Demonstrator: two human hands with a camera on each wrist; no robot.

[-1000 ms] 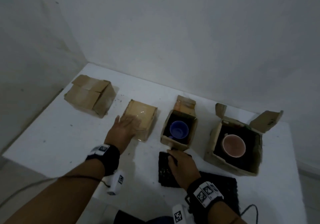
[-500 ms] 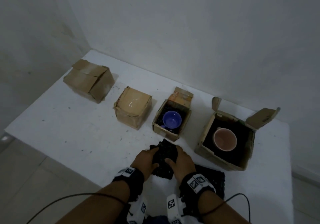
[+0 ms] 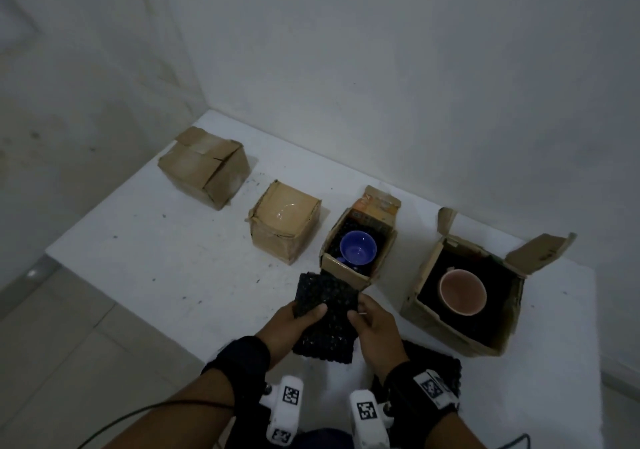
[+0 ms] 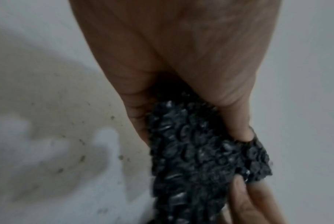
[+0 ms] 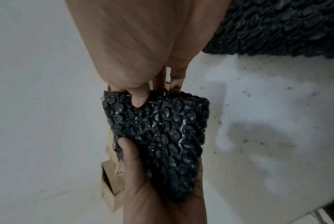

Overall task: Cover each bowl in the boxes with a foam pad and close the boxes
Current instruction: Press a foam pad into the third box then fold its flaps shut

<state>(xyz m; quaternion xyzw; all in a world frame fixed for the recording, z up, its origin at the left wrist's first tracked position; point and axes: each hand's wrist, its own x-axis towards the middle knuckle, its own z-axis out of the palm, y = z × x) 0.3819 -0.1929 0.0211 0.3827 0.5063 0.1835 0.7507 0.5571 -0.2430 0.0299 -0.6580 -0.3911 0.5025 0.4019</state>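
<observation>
Foam pad (image 3: 325, 313), lifted off the counter (image 3: 166, 275) since a moment ago, now pinched by left hand (image 3: 294, 324) and right hand (image 3: 375, 330) just before blue bowl's box (image 3: 346, 273); covering comes next.

Foam pad (image 3: 325, 313): black, bubbled, lifted off the counter (image 3: 156, 268) between my two hands near the front edge, just before the blue bowl's box.
Blue bowl (image 3: 357, 248): upright, uncovered, in a small open box (image 3: 346, 270).
Pink bowl (image 3: 463, 291): upright, uncovered, in the large open box (image 3: 415, 296) near the right edge.
Closed boxes: one (image 3: 204, 166) at the back left corner, one (image 3: 284, 228) beside the blue bowl's box.
Spare pad (image 3: 446, 369): flat at the front edge.
</observation>
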